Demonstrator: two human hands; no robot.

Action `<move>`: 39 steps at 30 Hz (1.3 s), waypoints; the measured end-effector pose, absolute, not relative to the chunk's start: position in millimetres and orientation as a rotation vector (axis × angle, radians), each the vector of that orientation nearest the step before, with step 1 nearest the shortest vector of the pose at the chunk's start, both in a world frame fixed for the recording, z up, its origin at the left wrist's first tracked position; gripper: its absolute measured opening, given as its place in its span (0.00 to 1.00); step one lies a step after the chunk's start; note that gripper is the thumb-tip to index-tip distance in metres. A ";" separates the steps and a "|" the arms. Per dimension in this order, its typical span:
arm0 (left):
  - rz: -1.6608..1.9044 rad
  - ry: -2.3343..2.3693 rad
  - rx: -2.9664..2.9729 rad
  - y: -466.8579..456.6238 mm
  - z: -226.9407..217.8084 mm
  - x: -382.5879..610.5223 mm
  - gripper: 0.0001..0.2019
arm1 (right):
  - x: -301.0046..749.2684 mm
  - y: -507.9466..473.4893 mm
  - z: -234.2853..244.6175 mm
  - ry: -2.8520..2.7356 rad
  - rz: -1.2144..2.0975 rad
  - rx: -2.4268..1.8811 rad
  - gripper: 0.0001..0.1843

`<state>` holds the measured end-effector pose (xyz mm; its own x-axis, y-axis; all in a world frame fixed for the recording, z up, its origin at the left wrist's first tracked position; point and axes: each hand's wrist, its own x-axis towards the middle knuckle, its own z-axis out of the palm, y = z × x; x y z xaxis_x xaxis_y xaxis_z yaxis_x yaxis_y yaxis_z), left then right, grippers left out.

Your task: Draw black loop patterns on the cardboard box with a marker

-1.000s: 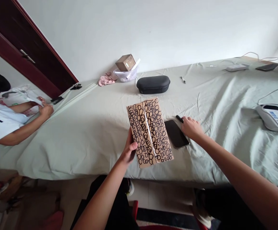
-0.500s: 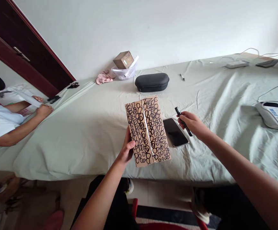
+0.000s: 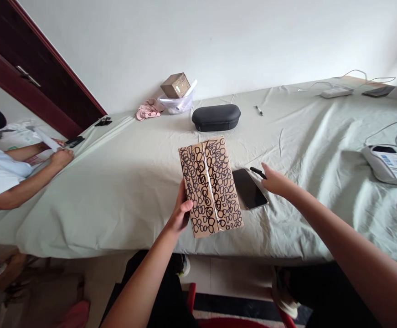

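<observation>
One cardboard box (image 3: 210, 186), covered in black scribbled loops, sits at the near edge of the worktop (image 3: 123, 182). Left hand (image 3: 181, 214) grips its left near side, fingers (image 3: 184, 207) wrapped on the edge, thumb on top. One phone (image 3: 249, 188) lies flat, screen dark, just beside the box on its right. Right hand (image 3: 276, 182) hovers just right of the phone, holding one black marker (image 3: 258, 172) at its near end; fingers mostly hidden behind the hand, so how tight the grip is I cannot tell. Marker tip points left, above the phone's far corner.

Further back: one black zip case (image 3: 216, 117) behind the box, apart from it. One pen (image 3: 260, 110) to its right. One small carton (image 3: 175, 85) rests on a clear plastic bag (image 3: 179, 104) by the wall, one pink cloth (image 3: 148, 110) beside it. Right edge: one white device (image 3: 388, 164) with cables. Left edge: another person's hand (image 3: 61, 157) on the worktop.
</observation>
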<state>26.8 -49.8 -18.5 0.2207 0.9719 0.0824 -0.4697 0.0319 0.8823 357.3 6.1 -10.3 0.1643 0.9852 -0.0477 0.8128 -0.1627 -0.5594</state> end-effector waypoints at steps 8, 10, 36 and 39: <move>1.259 0.660 0.973 -50.7 -16.1 28.0 0.44 | 358.9 -9.2 27.8 -1.534 1.124 -2.129 0.18; 1.256 0.654 0.991 -50.7 -15.9 28.4 0.44 | 359.4 -13.7 41.2 -1.431 1.244 -2.044 0.10; 1.282 0.617 1.076 -52.6 -16.4 40.7 0.46 | 227.4 -24.8 83.8 -1.533 0.515 -0.805 0.05; 1.281 0.624 1.104 -53.8 -16.9 42.1 0.47 | 226.6 -23.7 77.8 -1.503 0.435 -0.826 0.04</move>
